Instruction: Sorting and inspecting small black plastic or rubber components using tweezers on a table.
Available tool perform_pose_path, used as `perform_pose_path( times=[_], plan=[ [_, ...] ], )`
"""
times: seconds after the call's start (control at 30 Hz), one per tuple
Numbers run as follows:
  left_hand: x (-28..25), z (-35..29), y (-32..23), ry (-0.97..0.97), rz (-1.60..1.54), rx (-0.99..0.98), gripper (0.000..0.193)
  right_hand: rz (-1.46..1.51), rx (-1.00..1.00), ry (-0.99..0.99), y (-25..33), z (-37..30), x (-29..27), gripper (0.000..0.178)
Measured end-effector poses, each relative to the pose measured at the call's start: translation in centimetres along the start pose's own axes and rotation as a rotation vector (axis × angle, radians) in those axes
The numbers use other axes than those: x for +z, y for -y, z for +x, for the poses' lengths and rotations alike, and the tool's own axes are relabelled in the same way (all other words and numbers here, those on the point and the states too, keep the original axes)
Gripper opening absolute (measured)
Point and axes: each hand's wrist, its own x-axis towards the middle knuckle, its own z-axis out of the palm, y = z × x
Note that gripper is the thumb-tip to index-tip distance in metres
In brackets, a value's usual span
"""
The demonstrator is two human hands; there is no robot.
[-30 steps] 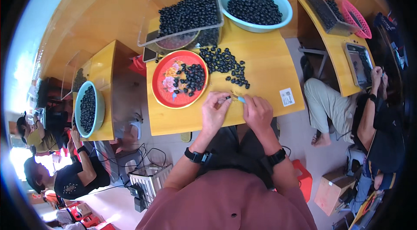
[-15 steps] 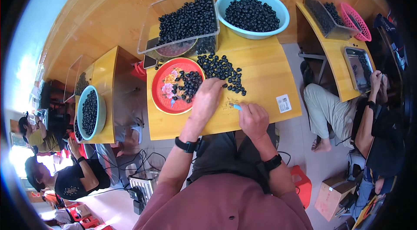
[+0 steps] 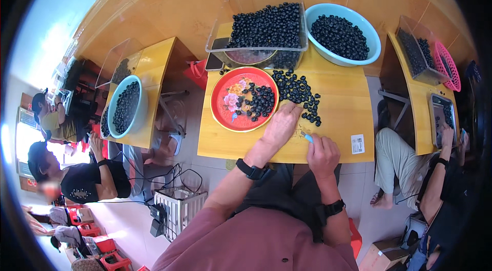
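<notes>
A loose pile of black, round, bead-like pieces (image 3: 297, 87) lies on the yellow wooden table (image 3: 230, 147). My left hand (image 3: 282, 123) reaches to the pile's near edge, fingertips together on the beads; whether one is pinched is hidden. Closed around a small tool with a light-blue handle (image 3: 308, 138), apparently a short-bladed knife, is my right hand (image 3: 324, 155), just right of the left. Small brownish shavings are scattered by the tool's tip. Left of the pile, a red flowered round tray (image 3: 221, 109) holds more black beads, clustered on its right side.
Behind the pile stand a clear plastic bin (image 3: 218, 40) and a light-blue basin (image 3: 375, 45), both holding black beads. A phone (image 3: 214, 62) leans by the bin. A white label (image 3: 357, 144) is at the table's right. Co-workers sit at side tables left and right.
The view has shifted, so the table sits farther right and slightly lower. My left fingers now reach onto the pile's near edge. The right hand keeps hold of the blue-handled tool.
</notes>
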Motion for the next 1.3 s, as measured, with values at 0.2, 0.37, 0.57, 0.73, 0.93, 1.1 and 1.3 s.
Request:
perform_pose_path(
  times=[0.2, 0.37, 0.57, 0.73, 0.93, 1.1, 1.3],
  plan=[
    [-0.2, -1.6, 0.3, 0.03, 0.023, 0.004, 0.018, 0.0, 0.006, 0.038, 0.0, 0.0, -0.1, 0.016],
    [-0.8, -2.1, 0.3, 0.052, 0.062, -0.011, 0.015, 0.02, -0.003, 0.034, 0.1, 0.1, 0.1, 0.015],
    [-0.4, -3.0, 0.5, -0.023, 0.008, 0.007, 0.012, 0.015, 0.021, 0.042, 0.2, -0.2, 0.2, 0.011],
    [-0.3, -3.1, 0.0, -0.096, -0.255, -0.047, 0.014, -0.013, 0.024, 0.034, -0.2, -0.4, 0.0, 0.012],
    [-0.7, -4.6, -1.0, -0.065, -0.406, -0.365, 0.016, -0.002, 0.042, 0.001, 0.2, -0.1, 0.3, 0.013],
    [0.0, -5.3, -2.6, -0.138, -0.494, -0.445, 0.03, -0.01, 0.04, 0.009, 0.2, 0.1, -0.1, 0.013],
    [0.0, -5.4, -2.8, -0.109, -0.412, -0.331, 0.029, 0.023, -0.027, 0.038, 0.1, 0.0, -0.1, 0.015]
  ],
)
